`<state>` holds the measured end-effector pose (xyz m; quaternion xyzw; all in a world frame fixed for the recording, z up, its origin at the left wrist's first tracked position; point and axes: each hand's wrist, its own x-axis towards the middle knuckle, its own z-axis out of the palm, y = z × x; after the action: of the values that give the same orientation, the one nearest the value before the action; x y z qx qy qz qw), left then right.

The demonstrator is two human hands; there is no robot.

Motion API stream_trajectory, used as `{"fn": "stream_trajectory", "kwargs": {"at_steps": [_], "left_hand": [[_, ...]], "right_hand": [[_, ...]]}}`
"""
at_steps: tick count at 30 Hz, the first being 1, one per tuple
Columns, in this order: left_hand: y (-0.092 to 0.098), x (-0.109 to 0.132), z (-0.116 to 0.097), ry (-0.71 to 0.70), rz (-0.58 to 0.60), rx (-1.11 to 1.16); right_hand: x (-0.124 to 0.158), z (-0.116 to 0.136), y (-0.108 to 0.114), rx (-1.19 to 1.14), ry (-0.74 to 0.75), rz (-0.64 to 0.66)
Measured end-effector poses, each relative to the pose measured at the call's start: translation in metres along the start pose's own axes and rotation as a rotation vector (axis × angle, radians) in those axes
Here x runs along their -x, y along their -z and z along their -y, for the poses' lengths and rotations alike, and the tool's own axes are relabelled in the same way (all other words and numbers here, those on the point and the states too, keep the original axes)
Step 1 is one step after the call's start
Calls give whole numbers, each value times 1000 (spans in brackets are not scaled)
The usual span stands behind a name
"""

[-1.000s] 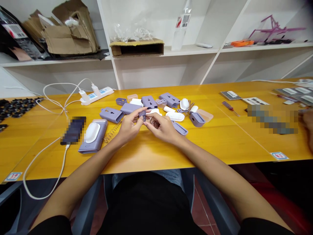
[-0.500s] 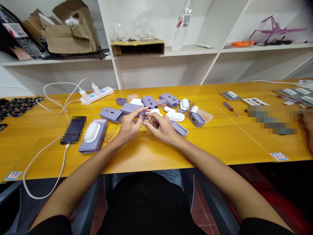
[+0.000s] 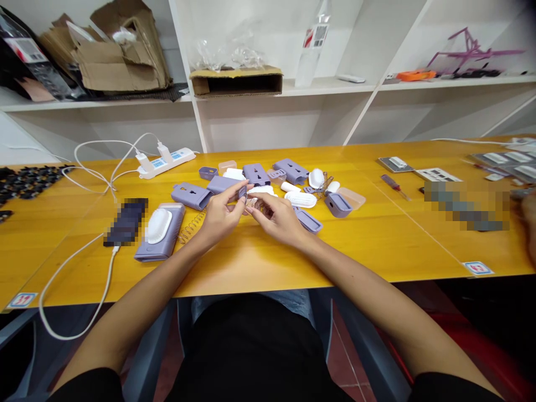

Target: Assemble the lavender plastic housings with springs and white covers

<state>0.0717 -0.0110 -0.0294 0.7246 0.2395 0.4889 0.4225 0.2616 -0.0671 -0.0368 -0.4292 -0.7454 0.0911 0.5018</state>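
Note:
My left hand (image 3: 221,215) and my right hand (image 3: 277,219) meet over the yellow table (image 3: 259,257), fingertips pinched together on a small purple part (image 3: 243,195) and a thin wire spring between them. Just behind the hands lie several purple plastic housings (image 3: 191,195) and white oval covers (image 3: 300,199). A coiled metal spring (image 3: 190,226) lies on the table beside my left wrist. A larger purple device with a white oval pad (image 3: 159,231) rests to the left.
A blurred phone (image 3: 125,222) on a white cable lies left, a power strip (image 3: 166,162) behind it. A small screwdriver (image 3: 394,186) and cards lie right, where another person's hand (image 3: 528,220) shows at the edge. Shelves with cardboard stand behind.
My fingers have shifted slightly around the small purple part; the left thumb and forefinger now close nearer the right fingertips. Nothing else has moved.

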Motion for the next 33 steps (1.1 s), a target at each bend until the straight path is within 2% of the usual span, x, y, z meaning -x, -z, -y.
{"fn": "stream_trajectory", "kwargs": {"at_steps": [16,25,33], "left_hand": [[4,-2,-7,9,61,100],[3,-2,-8,11,48,95],[6,-3,-7,-17,84,77]], "right_hand": [[-1,-4,6,49,42,-7],[-3,-4,7,23,61,-13],[-5,2,11,-29,-17,-8]]}}
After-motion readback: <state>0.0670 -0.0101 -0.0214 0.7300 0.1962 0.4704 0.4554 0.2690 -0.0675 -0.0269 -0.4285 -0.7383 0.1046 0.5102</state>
